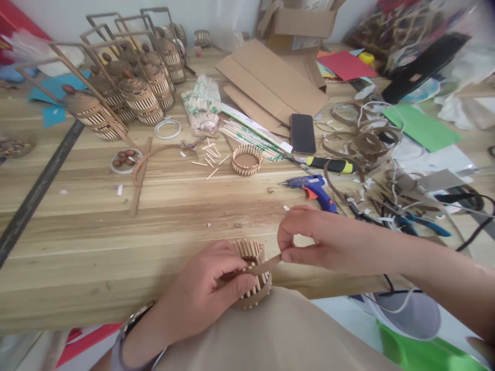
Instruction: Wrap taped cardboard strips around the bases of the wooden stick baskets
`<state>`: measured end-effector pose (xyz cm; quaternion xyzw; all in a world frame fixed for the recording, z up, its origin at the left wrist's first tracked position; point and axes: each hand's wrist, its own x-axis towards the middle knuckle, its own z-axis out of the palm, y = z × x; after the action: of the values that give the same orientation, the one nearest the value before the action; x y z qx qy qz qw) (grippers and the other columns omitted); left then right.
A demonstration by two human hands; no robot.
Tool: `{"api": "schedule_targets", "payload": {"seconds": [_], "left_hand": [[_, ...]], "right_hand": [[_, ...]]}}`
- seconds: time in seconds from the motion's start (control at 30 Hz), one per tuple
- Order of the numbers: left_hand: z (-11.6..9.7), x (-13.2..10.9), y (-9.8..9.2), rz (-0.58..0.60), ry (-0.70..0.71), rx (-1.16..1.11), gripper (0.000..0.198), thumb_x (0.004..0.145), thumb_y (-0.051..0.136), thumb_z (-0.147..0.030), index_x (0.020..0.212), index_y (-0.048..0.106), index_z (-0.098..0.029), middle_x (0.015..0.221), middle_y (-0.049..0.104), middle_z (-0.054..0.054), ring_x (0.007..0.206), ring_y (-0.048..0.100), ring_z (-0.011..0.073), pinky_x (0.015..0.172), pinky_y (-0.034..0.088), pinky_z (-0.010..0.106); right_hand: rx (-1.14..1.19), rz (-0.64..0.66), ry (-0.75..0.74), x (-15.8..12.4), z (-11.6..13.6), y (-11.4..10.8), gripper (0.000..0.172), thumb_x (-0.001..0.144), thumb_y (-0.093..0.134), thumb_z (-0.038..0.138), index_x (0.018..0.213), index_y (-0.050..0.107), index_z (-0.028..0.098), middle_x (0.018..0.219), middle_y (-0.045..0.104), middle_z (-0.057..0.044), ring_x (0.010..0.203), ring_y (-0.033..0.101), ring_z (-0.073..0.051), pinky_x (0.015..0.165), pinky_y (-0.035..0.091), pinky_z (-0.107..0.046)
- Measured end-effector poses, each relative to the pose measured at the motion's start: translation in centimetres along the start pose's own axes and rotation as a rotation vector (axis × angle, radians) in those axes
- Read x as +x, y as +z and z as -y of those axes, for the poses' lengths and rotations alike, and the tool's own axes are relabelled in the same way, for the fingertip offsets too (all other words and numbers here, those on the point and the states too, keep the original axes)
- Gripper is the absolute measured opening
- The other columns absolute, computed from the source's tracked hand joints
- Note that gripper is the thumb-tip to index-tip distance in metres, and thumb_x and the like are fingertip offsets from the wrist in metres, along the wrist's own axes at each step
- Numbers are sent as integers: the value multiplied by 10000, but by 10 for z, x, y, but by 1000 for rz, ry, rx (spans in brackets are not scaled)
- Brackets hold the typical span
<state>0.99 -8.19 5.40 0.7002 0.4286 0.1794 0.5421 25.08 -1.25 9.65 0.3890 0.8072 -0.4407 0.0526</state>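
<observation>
At the table's front edge my left hand (216, 283) grips a small round frame of wooden sticks (249, 249), with thumb and fingers wrapped around its side. A brown cardboard strip (266, 265) runs across the frame, and its free end is pinched between thumb and forefinger of my right hand (309, 237). My left thumb lies over the strip's other part, so where it ends there is hidden. Beyond my hands stands another stick ring (246, 159) with a brown base. A blue glue gun (309, 188) lies past my right hand.
Stick lanterns with tall handles (139, 98) crowd the back left. Loose short sticks (211, 154), a phone (302, 134) and a yellow-black cutter (330, 165) lie mid-table. Coiled brown strips (371, 144), pliers (410, 219) and cables are at the right. Flat cardboard (274, 77) lies behind.
</observation>
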Motion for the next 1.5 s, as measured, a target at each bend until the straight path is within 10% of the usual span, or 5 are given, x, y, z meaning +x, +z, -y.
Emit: {"api": "schedule_targets", "payload": {"seconds": [0.43,1.5], "left_hand": [[-2,-3,3,-81,110,68,273,987,528,-262,722,546,-197,720,527,-30,806,502,153,739,360,254],[-17,-9,5,-25,209,91,345,998,469,-230,655,449,-191,665,485,-20,763,480,149,757,395,271]], "right_hand": [[237,237,-66,-13,16,-11,172,885,577,336,803,644,201,778,645,6,697,573,-129,651,427,-247],[91,34,66,10,-5,8,284,894,542,447,876,727,232,954,753,-41,915,669,-228,795,480,-324]]}}
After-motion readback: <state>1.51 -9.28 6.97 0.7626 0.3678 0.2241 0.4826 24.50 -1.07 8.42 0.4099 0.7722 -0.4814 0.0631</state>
